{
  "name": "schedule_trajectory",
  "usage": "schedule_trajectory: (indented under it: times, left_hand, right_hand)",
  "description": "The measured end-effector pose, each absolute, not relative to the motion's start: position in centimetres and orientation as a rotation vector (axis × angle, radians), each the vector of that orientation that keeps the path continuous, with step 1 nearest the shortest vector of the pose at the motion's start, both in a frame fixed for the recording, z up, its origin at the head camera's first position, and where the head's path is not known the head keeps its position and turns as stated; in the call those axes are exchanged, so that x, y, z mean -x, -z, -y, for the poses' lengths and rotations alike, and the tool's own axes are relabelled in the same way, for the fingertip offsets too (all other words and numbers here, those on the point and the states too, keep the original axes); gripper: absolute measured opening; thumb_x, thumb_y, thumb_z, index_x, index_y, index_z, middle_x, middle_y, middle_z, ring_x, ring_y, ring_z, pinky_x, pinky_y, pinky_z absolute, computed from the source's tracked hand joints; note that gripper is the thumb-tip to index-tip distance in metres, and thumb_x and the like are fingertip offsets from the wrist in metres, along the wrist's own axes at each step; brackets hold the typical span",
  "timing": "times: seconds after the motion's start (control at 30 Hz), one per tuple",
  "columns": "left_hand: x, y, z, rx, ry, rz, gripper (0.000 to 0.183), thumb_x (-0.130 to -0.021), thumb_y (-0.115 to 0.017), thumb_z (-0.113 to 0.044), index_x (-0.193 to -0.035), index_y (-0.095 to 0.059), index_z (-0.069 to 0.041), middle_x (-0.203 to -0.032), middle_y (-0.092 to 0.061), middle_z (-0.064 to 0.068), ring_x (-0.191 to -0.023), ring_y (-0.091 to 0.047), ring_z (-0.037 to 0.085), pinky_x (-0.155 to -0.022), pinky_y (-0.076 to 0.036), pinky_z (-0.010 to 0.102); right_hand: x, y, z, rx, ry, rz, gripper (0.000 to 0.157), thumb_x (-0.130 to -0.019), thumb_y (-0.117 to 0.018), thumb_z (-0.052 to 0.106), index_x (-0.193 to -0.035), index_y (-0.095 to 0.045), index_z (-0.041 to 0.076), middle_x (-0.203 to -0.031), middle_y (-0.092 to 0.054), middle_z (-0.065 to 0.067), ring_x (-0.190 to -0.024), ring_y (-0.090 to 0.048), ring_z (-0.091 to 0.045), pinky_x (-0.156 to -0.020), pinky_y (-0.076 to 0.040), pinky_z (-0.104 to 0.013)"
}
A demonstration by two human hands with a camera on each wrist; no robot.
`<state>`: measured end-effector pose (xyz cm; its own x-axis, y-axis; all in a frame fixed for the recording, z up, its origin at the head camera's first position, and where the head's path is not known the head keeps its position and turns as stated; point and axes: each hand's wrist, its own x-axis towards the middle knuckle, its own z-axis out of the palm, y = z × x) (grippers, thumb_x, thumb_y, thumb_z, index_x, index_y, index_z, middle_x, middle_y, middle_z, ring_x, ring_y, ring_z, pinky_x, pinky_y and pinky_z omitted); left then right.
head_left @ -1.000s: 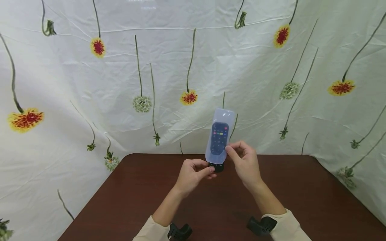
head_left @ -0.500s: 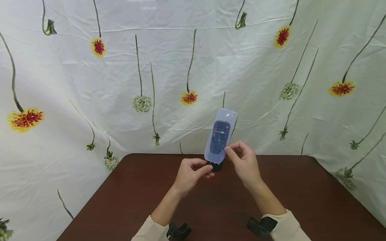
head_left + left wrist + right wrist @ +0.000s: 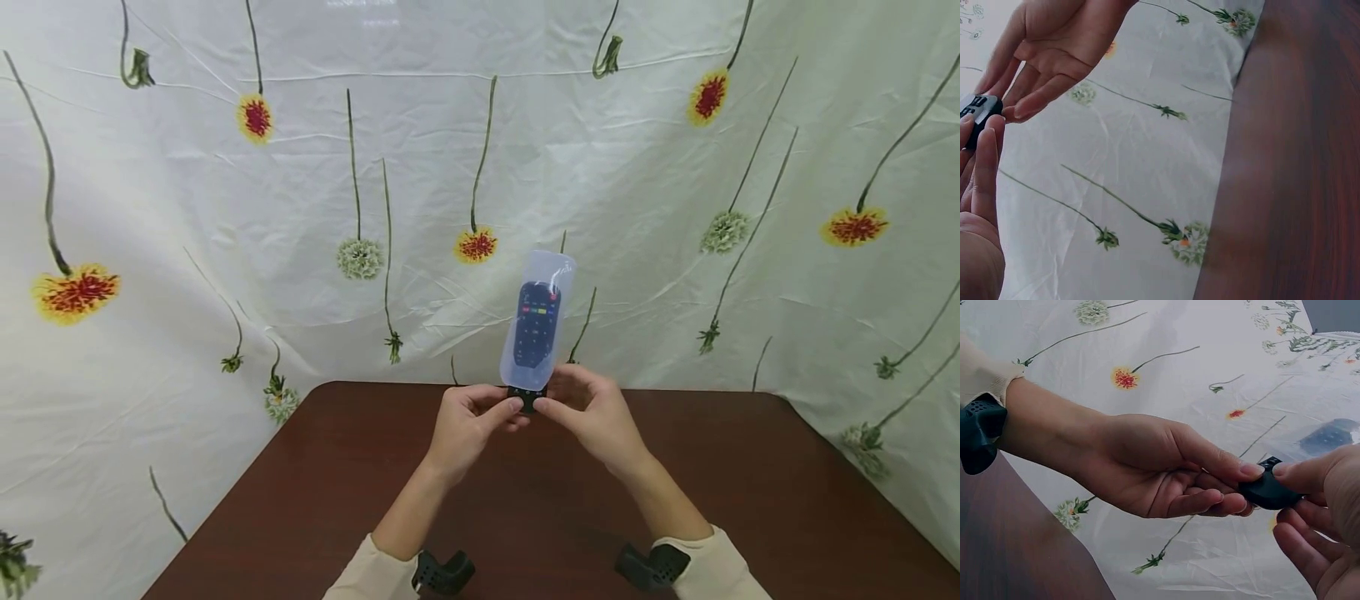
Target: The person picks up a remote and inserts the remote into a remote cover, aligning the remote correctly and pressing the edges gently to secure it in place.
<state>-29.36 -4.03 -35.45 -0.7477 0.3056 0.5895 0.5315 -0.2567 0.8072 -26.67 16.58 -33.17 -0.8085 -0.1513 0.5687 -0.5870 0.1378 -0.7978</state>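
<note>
A dark remote control [image 3: 528, 398] is held up over the table inside a translucent cover [image 3: 551, 267]. Its red and coloured buttons show through, and its lower black end sticks out of the cover's bottom. My left hand [image 3: 463, 429] pinches that end from the left, thumb on the front face. From the other side my right hand [image 3: 603, 425] pinches the same end, its thumb close to the left one. In the right wrist view, both thumbs lie on top of the black end [image 3: 1269, 490], with fingers beneath. The left wrist view catches only the remote's end [image 3: 982, 112].
A dark reddish-brown table [image 3: 360, 483] lies below the hands. Behind and beside it hangs a white cloth [image 3: 420, 192] printed with flowers. Black wrist devices [image 3: 444, 573] sit at both cream sleeves [image 3: 375, 575].
My right hand has moved from the cover's lower right side down to the remote's exposed end. The remote and cover have risen slightly and stand more upright than half a second ago.
</note>
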Motion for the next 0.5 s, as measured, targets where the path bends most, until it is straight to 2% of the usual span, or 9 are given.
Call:
schedule_trajectory:
  times: [0.17,0.23,0.4,0.5]
  left_hand:
    - [29.6,35.6,4.1,1.068,2.118,1.849,0.017,-0.094,-0.072,0.006,-0.106,-0.071,0.017,-0.095,-0.074,0.026,-0.077,-0.076,0.024,-0.073,-0.062,0.043]
    - [29.8,35.6,4.5,1.063,2.037,1.93,0.018,-0.093,-0.075,0.002,-0.108,-0.073,0.012,-0.095,-0.075,0.02,-0.079,-0.075,0.022,-0.075,-0.062,0.045]
    - [30.3,34.9,6.4,0.982,1.725,2.053,0.04,-0.085,-0.086,-0.006,-0.123,-0.074,-0.006,-0.1,-0.072,0.006,-0.092,-0.07,0.022,-0.074,-0.06,0.037]
    - [30.3,34.2,7.4,0.911,1.701,1.956,0.044,-0.086,-0.084,-0.003,-0.128,-0.071,-0.006,-0.105,-0.069,0.008,-0.099,-0.068,0.026,-0.074,-0.058,0.034]
  right_hand:
    - [26.9,33.6,-16.3,-0.68,-1.675,2.067,0.04,-0.088,-0.081,0.0,-0.126,-0.069,-0.001,-0.106,-0.074,-0.012,-0.096,-0.069,-0.025,-0.085,-0.055,-0.032]
    - [26.9,33.6,-16.3,-0.673,-1.66,2.073,0.039,-0.089,-0.081,-0.001,-0.126,-0.069,0.0,-0.106,-0.074,-0.011,-0.096,-0.069,-0.025,-0.085,-0.055,-0.033]
    - [27.0,33.8,-16.0,-0.672,-1.647,2.098,0.038,-0.089,-0.08,-0.001,-0.125,-0.069,0.0,-0.105,-0.073,-0.011,-0.095,-0.068,-0.025,-0.084,-0.056,-0.034]
    - [27.0,34.0,-15.7,-0.665,-1.664,2.107,0.038,-0.088,-0.08,-0.001,-0.124,-0.069,0.0,-0.103,-0.072,-0.011,-0.093,-0.067,-0.025,-0.083,-0.056,-0.034]
